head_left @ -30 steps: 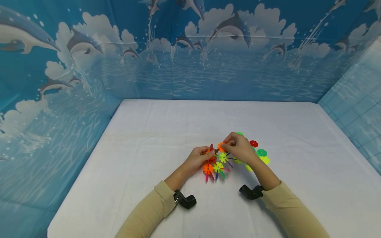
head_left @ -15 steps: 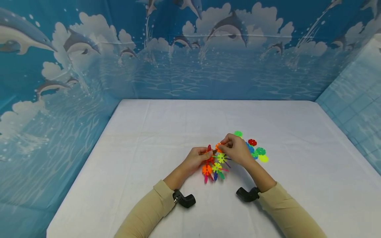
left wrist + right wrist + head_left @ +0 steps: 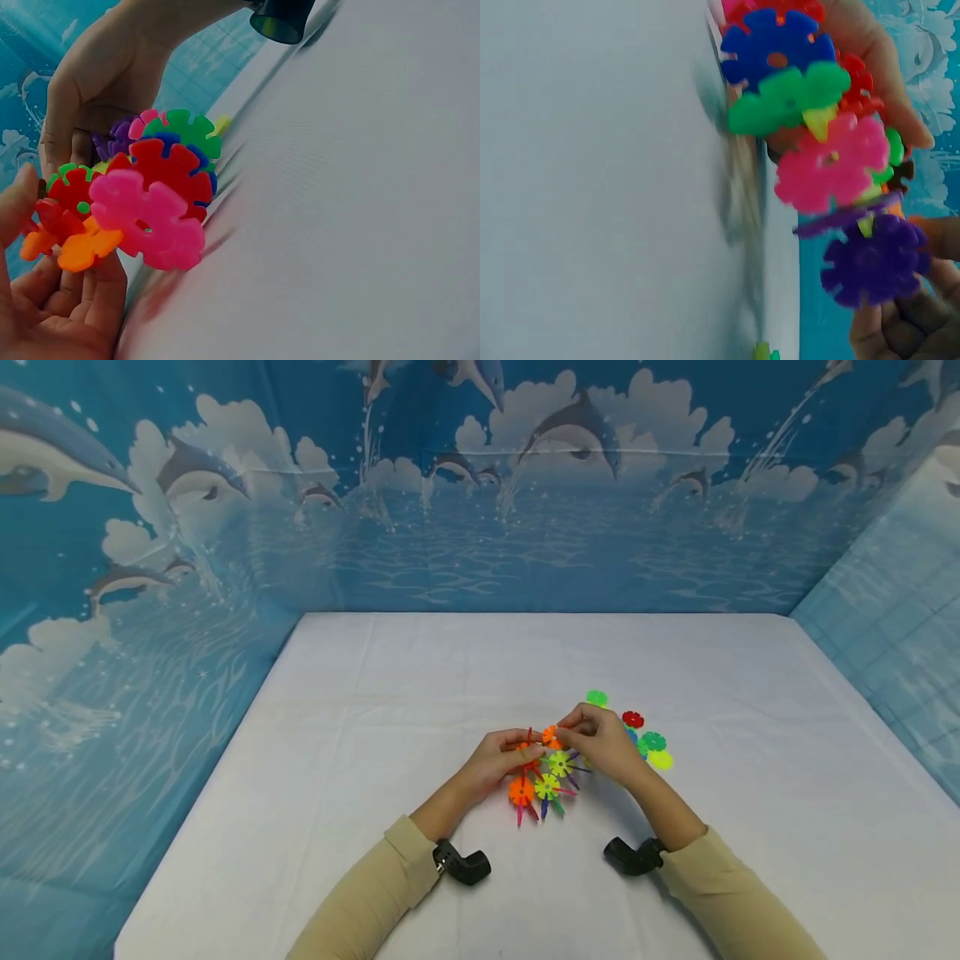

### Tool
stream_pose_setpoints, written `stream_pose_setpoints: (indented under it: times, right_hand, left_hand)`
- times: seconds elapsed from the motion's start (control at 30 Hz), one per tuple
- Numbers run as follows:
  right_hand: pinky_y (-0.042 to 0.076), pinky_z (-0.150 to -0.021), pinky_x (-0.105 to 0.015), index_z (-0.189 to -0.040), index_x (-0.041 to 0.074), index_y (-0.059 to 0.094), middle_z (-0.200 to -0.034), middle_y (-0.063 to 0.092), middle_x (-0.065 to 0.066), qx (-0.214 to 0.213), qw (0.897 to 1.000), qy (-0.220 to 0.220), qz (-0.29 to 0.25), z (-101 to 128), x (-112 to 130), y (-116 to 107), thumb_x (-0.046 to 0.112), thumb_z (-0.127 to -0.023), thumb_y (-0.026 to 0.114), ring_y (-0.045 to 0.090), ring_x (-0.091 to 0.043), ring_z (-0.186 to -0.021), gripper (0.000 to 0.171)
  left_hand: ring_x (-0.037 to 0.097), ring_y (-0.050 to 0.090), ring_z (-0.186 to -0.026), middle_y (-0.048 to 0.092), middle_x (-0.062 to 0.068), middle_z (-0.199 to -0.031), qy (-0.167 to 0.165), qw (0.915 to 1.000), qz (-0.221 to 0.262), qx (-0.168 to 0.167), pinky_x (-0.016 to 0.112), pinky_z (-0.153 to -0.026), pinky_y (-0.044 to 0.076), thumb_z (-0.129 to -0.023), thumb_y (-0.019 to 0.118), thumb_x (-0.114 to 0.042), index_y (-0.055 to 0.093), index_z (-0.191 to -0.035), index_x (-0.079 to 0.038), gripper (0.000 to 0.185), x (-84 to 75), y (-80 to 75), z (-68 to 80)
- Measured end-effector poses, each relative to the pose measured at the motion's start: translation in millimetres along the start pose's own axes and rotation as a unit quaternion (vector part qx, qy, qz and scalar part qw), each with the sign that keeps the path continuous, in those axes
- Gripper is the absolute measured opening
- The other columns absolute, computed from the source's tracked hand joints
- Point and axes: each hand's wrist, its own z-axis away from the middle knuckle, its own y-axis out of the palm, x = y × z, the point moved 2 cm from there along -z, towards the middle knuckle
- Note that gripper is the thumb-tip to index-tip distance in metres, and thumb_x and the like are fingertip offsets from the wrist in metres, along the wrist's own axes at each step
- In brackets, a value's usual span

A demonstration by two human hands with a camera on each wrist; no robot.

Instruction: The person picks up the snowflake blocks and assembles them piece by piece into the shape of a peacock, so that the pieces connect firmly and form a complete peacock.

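Observation:
A cluster of interlocked plastic snowflake discs (image 3: 543, 777) in orange, yellow-green, pink, blue and red is held just above the white table (image 3: 420, 693). My left hand (image 3: 504, 760) grips its left side, fingers curled round orange and red discs (image 3: 71, 225). My right hand (image 3: 596, 739) pinches an orange disc (image 3: 551, 735) at the cluster's top. The left wrist view shows pink (image 3: 146, 217), red (image 3: 169, 172) and green (image 3: 187, 135) discs close up. The right wrist view shows blue (image 3: 776, 49), green (image 3: 787, 97), pink (image 3: 829, 169) and purple (image 3: 874, 262) discs.
Loose discs lie on the table to the right of my right hand: green (image 3: 597, 697), red (image 3: 633, 719), dark green (image 3: 654, 741), yellow-green (image 3: 661, 760). Dolphin-print blue walls (image 3: 480, 485) enclose the table on three sides. Black wrist cameras (image 3: 465, 864) sit on both forearms.
Both hands and the cluster shifted slightly left and toward me. The right hand has kept its pinch on the orange disc at the cluster's top.

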Motion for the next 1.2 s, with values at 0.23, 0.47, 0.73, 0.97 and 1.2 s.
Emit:
stream_pose_setpoints:
  times: [0.23,0.47,0.73,0.97,1.2]
  right_hand:
    - [0.054,-0.082,-0.038,-0.113,-0.004,0.066,-0.104,0.068,-0.015,-0.001,1.000,0.017,0.020,4.7,-14.4,-31.6,0.028,-0.098,0.061,0.063,-0.031,-0.096,0.035]
    - [0.052,-0.083,-0.034,-0.120,-0.007,0.061,-0.111,0.067,-0.021,-0.027,0.995,0.088,0.044,12.0,-37.7,-72.9,0.035,-0.101,0.054,0.062,-0.031,-0.101,0.047]
    - [0.046,-0.072,-0.036,-0.119,-0.005,0.060,-0.110,0.059,-0.022,-0.048,0.972,0.177,0.145,18.8,-63.5,-98.8,0.029,-0.097,0.058,0.052,-0.033,-0.096,0.040]
    - [0.043,-0.063,-0.033,-0.109,-0.011,0.057,-0.091,0.054,-0.016,-0.008,0.967,0.168,0.189,19.5,-72.6,-99.2,0.019,-0.089,0.069,0.049,-0.030,-0.083,0.038]
    - [0.041,-0.058,-0.033,-0.099,-0.007,0.057,-0.083,0.053,-0.013,-0.033,0.968,0.156,0.194,18.6,-68.9,-97.0,0.015,-0.092,0.064,0.048,-0.026,-0.075,0.024]
  left_hand:
    - [0.012,0.062,-0.088,0.066,0.002,-0.101,-0.010,0.9998,-0.008,-0.013,0.027,-0.082,0.052,-0.093,0.066,-0.016,0.064,-0.113,0.005,0.028,0.1,1.7,1.7]
    - [0.012,0.059,-0.087,0.062,0.000,-0.099,-0.015,0.9994,0.016,-0.028,0.025,-0.077,0.050,-0.091,0.063,-0.014,0.060,-0.112,0.006,0.030,-0.7,1.0,1.7]
    - [0.012,0.058,-0.084,0.059,0.001,-0.100,-0.001,0.9960,0.085,-0.028,0.025,-0.070,0.050,-0.091,0.059,-0.002,0.056,-0.116,0.009,0.028,1.6,-1.1,0.8]
    - [0.011,0.060,-0.087,0.054,0.002,-0.101,0.014,0.9953,0.095,-0.014,0.025,-0.072,0.051,-0.093,0.054,0.003,0.047,-0.128,0.015,0.037,1.2,-2.2,1.7]
    - [0.009,0.057,-0.081,0.054,0.000,-0.101,0.022,0.9982,0.056,-0.008,0.023,-0.072,0.048,-0.095,0.056,0.002,0.049,-0.126,0.014,0.035,-2.2,1.2,2.5]
